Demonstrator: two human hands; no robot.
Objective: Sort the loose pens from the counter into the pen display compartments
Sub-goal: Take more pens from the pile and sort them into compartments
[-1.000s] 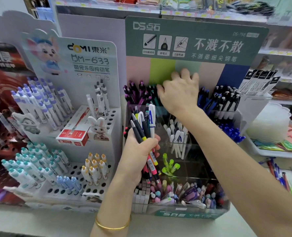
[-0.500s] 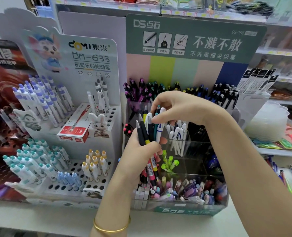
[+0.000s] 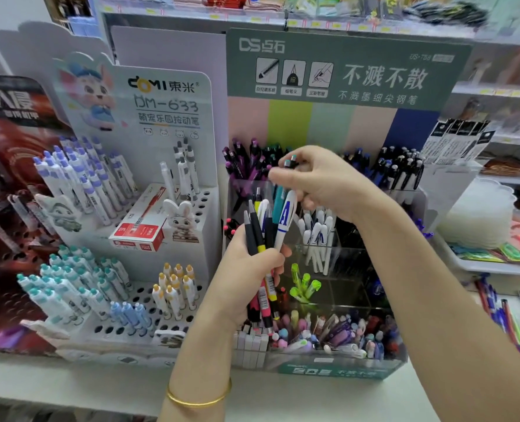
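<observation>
My left hand (image 3: 246,269) grips a bundle of mixed pens (image 3: 263,229), black, yellow, white and pink, upright in front of the clear tiered pen display (image 3: 328,365). My right hand (image 3: 319,181) is just above the bundle and pinches a teal pen (image 3: 280,196), its capped top showing above my fingers. Behind my hands the display's back row holds purple, teal, blue and black pens (image 3: 401,169). A middle compartment holds white pens (image 3: 318,236), another holds lime-green pens (image 3: 304,286). The front compartment is full of mixed pens.
A white Domi pen stand (image 3: 125,214) with holes and a red box stands at the left. More loose pens (image 3: 514,315) lie on the counter at the right. A white tray (image 3: 481,263) and stacked clear containers sit at the right. Shelves run behind.
My right hand came back from the display's back row to the bundle in my left hand, took hold of a teal pen, and has lifted it partly out.
</observation>
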